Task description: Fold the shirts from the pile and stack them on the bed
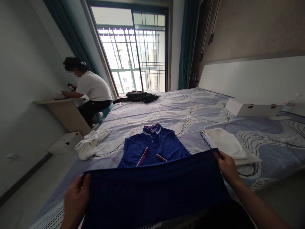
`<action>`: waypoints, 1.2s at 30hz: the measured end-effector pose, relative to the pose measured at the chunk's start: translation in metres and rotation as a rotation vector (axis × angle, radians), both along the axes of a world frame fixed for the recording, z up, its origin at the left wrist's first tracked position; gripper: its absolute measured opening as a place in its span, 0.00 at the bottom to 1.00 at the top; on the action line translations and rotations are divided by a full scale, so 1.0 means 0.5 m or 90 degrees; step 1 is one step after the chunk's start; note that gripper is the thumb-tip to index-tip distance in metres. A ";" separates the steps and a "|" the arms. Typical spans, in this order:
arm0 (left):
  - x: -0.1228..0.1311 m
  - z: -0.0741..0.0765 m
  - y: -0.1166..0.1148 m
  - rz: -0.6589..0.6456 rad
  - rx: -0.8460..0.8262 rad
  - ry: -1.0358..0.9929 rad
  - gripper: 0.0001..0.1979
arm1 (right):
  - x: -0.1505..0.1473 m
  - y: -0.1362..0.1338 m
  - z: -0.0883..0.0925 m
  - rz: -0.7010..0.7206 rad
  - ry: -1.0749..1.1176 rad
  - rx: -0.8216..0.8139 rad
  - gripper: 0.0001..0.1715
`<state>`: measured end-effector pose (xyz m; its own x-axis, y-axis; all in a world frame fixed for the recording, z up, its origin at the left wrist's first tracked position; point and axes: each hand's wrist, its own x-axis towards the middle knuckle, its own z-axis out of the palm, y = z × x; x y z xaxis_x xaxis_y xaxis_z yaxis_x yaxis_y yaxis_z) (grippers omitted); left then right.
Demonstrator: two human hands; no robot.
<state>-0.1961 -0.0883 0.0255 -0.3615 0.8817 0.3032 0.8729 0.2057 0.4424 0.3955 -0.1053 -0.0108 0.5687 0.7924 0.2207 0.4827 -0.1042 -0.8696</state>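
Observation:
A blue polo shirt (150, 143) lies on the bed, its striped collar pointing away from me and both sleeves folded in across the front. Its lower part is lifted toward me and stretched wide. My left hand (77, 197) is closed on one corner of that raised cloth. At the opposite corner, my right hand (226, 165) pinches the fabric between thumb and fingers. Folded white cloth (226, 144) lies just beyond my right hand. To the left of the shirt sits a crumpled white garment (91, 144).
A patterned sheet covers the bed (190, 111). Black clothing (139, 96) lies at its far edge, and a white box (254, 107) stands near the headboard. At the left, a person (94, 87) sits at a small desk (64, 111), with another white box (65, 142) below.

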 end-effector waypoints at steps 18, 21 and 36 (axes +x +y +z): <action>0.020 -0.125 0.386 -0.035 0.084 -0.187 0.18 | 0.037 0.343 -0.141 -0.032 -0.326 -0.094 0.27; 0.018 -0.108 0.487 -0.034 0.123 -0.176 0.18 | 0.025 0.459 -0.093 -0.031 -0.338 -0.112 0.26; -0.011 -0.183 0.829 -0.054 0.034 -0.056 0.19 | 0.023 0.787 -0.157 -0.026 -0.398 -0.334 0.31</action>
